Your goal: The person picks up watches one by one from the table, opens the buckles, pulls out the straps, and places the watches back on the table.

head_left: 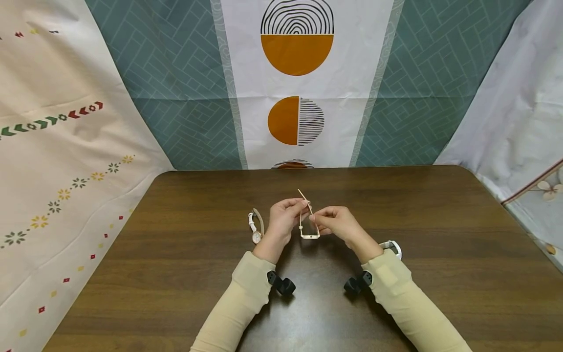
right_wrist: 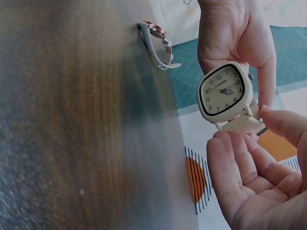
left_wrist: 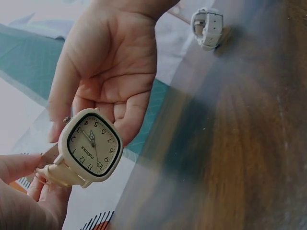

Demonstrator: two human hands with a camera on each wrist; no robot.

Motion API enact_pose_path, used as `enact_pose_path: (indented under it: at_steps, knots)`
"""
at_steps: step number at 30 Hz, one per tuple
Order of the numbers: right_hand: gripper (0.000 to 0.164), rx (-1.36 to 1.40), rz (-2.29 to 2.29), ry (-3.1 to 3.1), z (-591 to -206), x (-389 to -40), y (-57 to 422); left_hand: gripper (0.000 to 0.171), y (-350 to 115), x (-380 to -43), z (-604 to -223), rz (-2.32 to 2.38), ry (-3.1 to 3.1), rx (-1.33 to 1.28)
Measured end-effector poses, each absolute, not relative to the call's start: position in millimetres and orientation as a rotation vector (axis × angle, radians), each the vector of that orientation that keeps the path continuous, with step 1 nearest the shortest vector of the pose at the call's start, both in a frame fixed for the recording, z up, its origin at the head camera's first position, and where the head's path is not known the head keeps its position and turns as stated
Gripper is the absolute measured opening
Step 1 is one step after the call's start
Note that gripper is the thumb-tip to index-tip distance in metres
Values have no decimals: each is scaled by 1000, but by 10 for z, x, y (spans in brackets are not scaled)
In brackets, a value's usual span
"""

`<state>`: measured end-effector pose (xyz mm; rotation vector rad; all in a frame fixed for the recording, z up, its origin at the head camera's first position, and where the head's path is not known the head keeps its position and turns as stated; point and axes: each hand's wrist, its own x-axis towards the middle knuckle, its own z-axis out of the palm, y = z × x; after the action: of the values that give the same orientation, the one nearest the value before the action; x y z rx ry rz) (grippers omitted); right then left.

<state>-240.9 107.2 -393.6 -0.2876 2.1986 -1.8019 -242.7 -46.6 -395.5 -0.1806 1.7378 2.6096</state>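
Observation:
A cream wristwatch (head_left: 310,236) with a rounded-square case hangs between both hands above the table. Its dial (left_wrist: 93,143) shows clearly in the left wrist view. My left hand (head_left: 283,217) pinches the strap near its buckle end, and the strap's tip sticks up past those fingers. From the other side, my right hand (head_left: 340,224) pinches the strap (right_wrist: 244,124) between thumb and fingers. In the right wrist view, the strap behind the case is partly hidden by fingers.
Left of my left hand lies a round-faced watch (head_left: 256,236) with a pale strap. Another white watch (head_left: 391,248) stands beside my right wrist, partly covered by it. The brown wooden table (head_left: 198,293) meets a patterned cloth (head_left: 184,98) at its far edge.

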Motion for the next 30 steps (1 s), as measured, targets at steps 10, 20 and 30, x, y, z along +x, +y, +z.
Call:
enact_pose_path:
  at_steps: [10,20,30]
  knots:
    - [29,-302,-1802,2191,-3955,-2428,1068,12,-453,-2402,-3953,2523,1823,-166]
    - [27,-197,-1820,2155,-3952,-2413,1074,15,-420,-2406,-3954,2536,1839,-185]
    - [27,-197,-1819,2177,-3948,-2418,1067,14,-410,-2418,-3960,2588,1815,-255]
